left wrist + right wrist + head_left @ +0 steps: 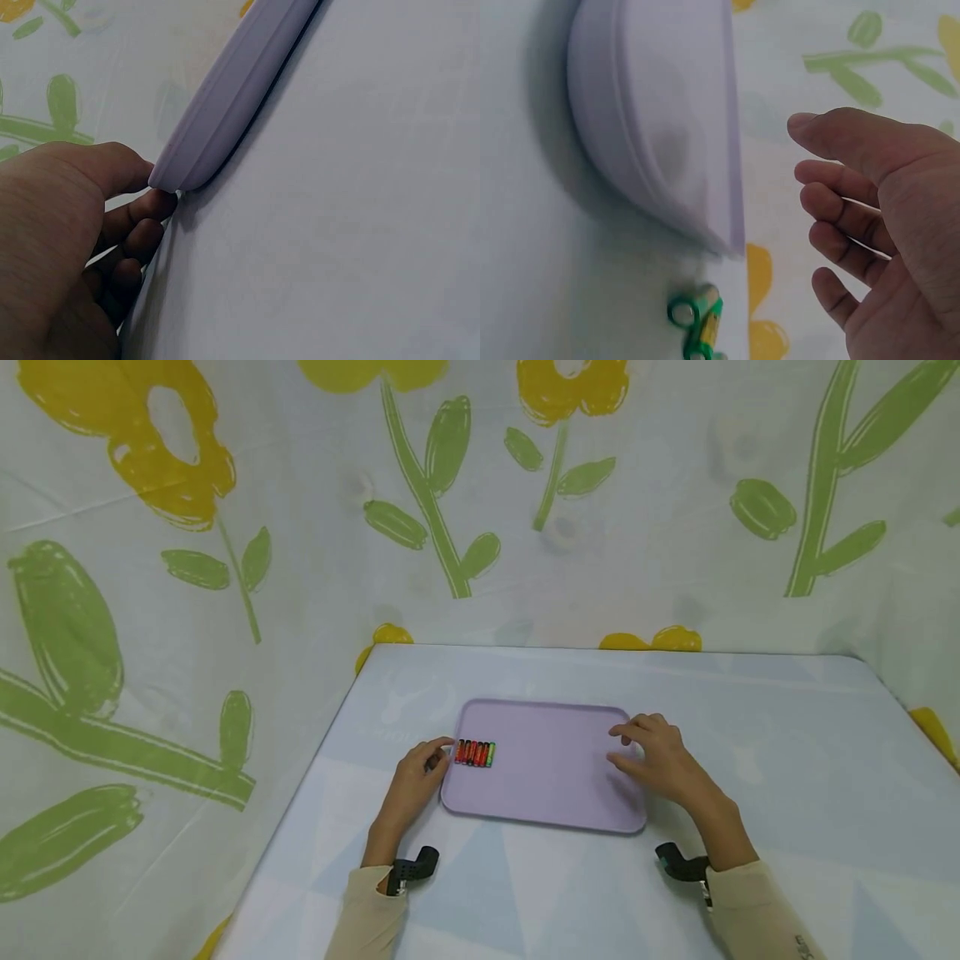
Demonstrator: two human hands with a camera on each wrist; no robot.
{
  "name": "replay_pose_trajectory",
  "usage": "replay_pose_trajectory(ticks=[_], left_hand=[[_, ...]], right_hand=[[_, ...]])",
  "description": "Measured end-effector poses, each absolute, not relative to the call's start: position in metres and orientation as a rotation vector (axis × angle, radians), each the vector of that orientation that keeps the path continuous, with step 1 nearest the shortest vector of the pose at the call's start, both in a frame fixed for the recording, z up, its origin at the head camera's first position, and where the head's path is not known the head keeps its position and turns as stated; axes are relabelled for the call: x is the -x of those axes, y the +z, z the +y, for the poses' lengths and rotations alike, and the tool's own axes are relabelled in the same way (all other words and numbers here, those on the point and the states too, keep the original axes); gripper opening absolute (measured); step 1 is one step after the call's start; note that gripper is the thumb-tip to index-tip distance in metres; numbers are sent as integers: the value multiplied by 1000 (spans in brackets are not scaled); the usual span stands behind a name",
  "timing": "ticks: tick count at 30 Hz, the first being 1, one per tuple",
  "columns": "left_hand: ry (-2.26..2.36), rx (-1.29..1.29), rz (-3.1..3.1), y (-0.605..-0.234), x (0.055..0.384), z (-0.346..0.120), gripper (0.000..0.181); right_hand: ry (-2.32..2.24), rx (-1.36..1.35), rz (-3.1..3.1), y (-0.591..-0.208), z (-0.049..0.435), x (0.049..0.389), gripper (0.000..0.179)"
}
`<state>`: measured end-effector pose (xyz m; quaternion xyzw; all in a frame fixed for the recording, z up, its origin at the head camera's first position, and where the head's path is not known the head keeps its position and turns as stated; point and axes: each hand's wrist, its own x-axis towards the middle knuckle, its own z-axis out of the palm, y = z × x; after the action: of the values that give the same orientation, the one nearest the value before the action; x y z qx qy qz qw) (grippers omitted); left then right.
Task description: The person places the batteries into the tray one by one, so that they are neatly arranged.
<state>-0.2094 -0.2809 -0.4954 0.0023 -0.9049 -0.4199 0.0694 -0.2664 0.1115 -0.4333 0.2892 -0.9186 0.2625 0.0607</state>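
A lilac tray lies on the table. Near its left end, a row of several red and black batteries lies side by side, with a green one at the right end. My left hand is at the tray's left edge; in the left wrist view its thumb and forefinger pinch the rim. Over the tray's right end, my right hand hovers with fingers loosely bent and thumb apart, holding nothing. The batteries on the tray are hidden in both wrist views.
Beyond the tray in the right wrist view, small green cylinders that look like batteries lie on the table; the right hand hides them in the head view. A white cloth with flowers hangs behind the pale patterned table.
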Motion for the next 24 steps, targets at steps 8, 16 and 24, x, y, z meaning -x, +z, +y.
replay_pose_trajectory(ticks=[8,16,24], left_hand=[[-1254,15,-2720,-494,208,-281,30],[-1255,-8,-2725,-500,210,-282,31],[-1282,-8,-2722,-501,211,-282,30]], right_hand=[[785,-845,-2865,-428,140,268,33],[743,-868,-2965,-425,159,270,34],[698,-864,-3099,-426,164,270,39]])
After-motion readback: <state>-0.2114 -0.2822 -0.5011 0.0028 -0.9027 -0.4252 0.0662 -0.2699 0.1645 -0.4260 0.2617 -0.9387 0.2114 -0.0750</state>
